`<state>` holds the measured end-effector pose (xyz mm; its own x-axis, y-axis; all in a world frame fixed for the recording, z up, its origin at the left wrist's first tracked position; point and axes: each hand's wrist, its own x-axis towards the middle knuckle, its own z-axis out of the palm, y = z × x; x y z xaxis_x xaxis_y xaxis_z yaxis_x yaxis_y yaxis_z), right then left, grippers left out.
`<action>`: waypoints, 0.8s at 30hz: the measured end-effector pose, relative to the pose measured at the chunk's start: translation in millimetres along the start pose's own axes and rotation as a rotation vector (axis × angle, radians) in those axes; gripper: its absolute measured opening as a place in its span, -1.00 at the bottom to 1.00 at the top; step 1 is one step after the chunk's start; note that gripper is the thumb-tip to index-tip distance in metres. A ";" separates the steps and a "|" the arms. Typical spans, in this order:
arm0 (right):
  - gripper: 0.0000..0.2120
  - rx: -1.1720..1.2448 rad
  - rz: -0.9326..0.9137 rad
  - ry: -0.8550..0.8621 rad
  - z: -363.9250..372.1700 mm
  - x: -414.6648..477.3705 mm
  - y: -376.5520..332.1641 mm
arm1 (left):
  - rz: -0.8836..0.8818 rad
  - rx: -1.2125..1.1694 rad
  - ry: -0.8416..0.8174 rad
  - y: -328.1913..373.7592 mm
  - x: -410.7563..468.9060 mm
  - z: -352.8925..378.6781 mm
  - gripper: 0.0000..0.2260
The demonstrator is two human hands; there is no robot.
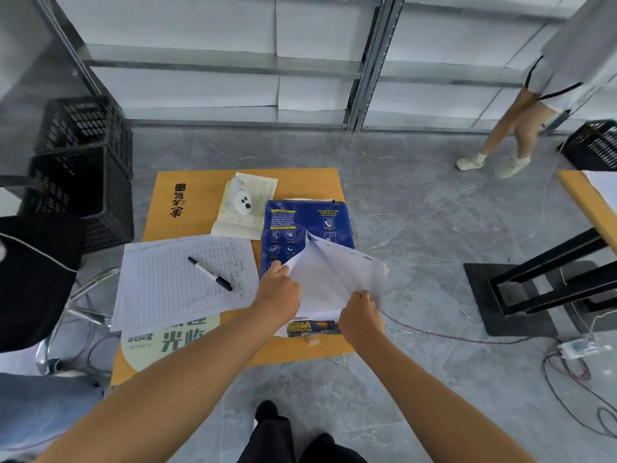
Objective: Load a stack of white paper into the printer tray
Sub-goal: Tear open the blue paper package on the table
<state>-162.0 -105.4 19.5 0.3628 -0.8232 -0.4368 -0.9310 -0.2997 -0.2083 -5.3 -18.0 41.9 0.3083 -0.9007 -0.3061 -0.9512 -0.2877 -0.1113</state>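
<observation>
Now both hands, left hand point(278, 289) and right hand point(360, 312), are clamped on the white wrapper flap point(329, 279) of the blue paper ream point(309, 228), which lies lengthwise away from them on the tabletop point(200, 192); no printer is visible.

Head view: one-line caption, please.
Both hands, left and right, peel open the blue paper ream wrapper on a wooden table.

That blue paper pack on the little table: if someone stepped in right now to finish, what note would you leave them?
Left hand: grip closed on the near-left edge of the white wrapper flap.
Right hand: grip pinching the flap's near edge, peeling it open.
Blue paper pack: lying flat on the wooden table, right of the form sheet and marker.
Done: wrapper partly opened.
Left: pull out the stack, load it. No printer is in view.
</observation>
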 end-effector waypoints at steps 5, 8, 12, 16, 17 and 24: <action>-0.75 0.161 0.083 -0.055 -14.4 3.4 1.8 | -0.110 0.043 -0.156 -23.4 -19.4 12.2 -0.81; -0.91 0.269 0.084 -0.093 -15.6 8.3 7.8 | -0.184 -0.047 -0.109 -27.7 -34.9 27.8 -0.77; -0.78 0.442 0.151 -0.046 -11.4 13.0 14.5 | -0.245 -0.222 -0.017 -21.4 -47.5 43.0 -0.76; -0.85 0.694 0.313 -0.024 -16.6 13.0 21.7 | -0.388 -0.470 -0.019 -14.9 -54.5 49.9 -0.79; -0.87 0.759 0.346 -0.018 -17.3 15.1 24.3 | -0.435 -0.540 -0.019 -13.8 -56.6 49.9 -0.79; -0.96 1.027 0.500 -0.073 -15.6 28.3 30.0 | -0.721 -1.196 0.110 -5.3 -55.4 45.7 -0.79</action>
<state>-180.3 -145.2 14.5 -0.0063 -0.6994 -0.7147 -0.5112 0.6165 -0.5988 -16.8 48.2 16.2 0.7780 -0.4419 -0.4465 -0.0370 -0.7418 0.6696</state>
